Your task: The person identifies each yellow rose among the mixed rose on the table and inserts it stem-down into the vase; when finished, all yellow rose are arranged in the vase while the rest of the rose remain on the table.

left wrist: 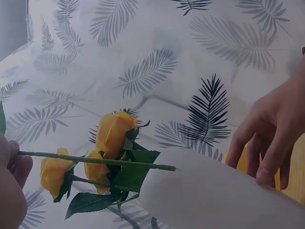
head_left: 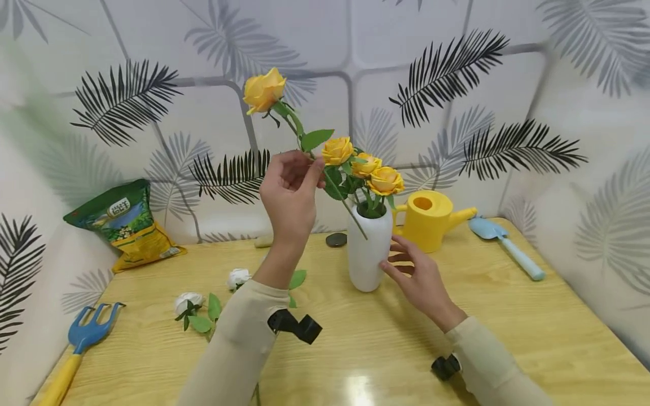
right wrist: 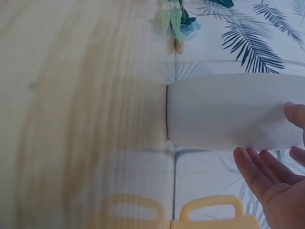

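My left hand (head_left: 291, 192) pinches the green stem of a yellow rose (head_left: 264, 91) between thumb and fingers. Its bloom leans up to the left, and the stem slants down to the right; in the left wrist view the cut stem end (left wrist: 167, 167) overlaps the vase near its mouth. Several yellow roses (head_left: 386, 181) stand in the upright white vase (head_left: 369, 254). My right hand (head_left: 418, 279) touches the vase's right side with spread, fairly straight fingers. In the right wrist view, the thumb (right wrist: 294, 113) lies over the vase's side.
Behind the vase is a yellow watering can (head_left: 429, 217), with a light blue trowel (head_left: 508, 248) to its right. White roses (head_left: 189, 303) lie left of my left forearm. A blue-and-yellow hand fork (head_left: 83, 344) and a green-and-yellow bag (head_left: 127, 225) occupy the left side; a dark stone (head_left: 336, 240) sits beside the vase.
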Available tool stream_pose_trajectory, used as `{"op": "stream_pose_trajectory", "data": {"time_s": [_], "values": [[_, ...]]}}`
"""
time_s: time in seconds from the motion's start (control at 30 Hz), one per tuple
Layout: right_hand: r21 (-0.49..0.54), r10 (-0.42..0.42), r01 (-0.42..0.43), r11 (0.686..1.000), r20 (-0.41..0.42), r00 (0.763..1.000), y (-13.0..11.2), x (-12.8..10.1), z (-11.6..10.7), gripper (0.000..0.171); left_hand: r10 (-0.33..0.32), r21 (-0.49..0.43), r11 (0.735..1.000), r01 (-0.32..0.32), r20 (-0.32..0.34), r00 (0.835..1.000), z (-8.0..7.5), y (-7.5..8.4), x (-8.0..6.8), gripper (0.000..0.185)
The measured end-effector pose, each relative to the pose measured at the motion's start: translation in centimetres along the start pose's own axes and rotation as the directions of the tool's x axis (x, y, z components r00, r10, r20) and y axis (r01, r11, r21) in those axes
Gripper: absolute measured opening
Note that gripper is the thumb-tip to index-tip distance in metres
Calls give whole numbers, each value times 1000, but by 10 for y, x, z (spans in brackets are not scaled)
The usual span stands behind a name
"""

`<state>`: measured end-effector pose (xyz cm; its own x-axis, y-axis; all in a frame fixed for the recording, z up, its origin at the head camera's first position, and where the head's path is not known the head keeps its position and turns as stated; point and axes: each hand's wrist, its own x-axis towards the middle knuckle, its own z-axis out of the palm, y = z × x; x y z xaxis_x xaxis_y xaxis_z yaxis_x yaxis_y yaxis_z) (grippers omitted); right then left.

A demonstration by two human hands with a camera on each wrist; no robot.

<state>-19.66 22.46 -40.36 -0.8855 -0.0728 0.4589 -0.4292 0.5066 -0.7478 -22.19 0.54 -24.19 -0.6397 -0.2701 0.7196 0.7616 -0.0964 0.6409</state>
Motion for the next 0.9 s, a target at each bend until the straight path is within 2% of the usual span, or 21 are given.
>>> {"op": "stream_pose_trajectory", "data": {"time_s": [0.27, 0.4, 0.47, 0.57, 0.73, 0.8, 0.9], "values": [[22, 31, -31, 999, 12, 999, -2, -1, 0, 62, 43, -35, 998, -46, -65, 997, 17, -5, 22, 18], [14, 47, -47, 999, 18, 999, -3, -2, -3, 61, 75, 10, 997, -75, -70, 995, 18, -8, 21, 18], [11, 47, -47, 999, 26, 999, -3, -2, -2, 60, 89, 59, 995, -86, -45, 995, 16, -11, 17, 19], [6, 42, -42, 999, 26, 999, -2, -3, -1, 60, 99, 118, 988, -102, 30, 995, 12, -18, 4, 20], [0, 44, -44, 999, 18, 999, -1, -5, 0, 60, 110, 126, 983, -130, 155, 982, 11, -32, -17, 18], [-2, 46, -46, 999, 16, 999, -1, -5, 0, 60, 105, 123, 984, -129, 186, 977, 12, -37, -24, 18], [-5, 48, -48, 999, 16, 999, 0, -5, 1, 60, 67, 111, 990, -91, 207, 976, 13, -44, -32, 16]]}}
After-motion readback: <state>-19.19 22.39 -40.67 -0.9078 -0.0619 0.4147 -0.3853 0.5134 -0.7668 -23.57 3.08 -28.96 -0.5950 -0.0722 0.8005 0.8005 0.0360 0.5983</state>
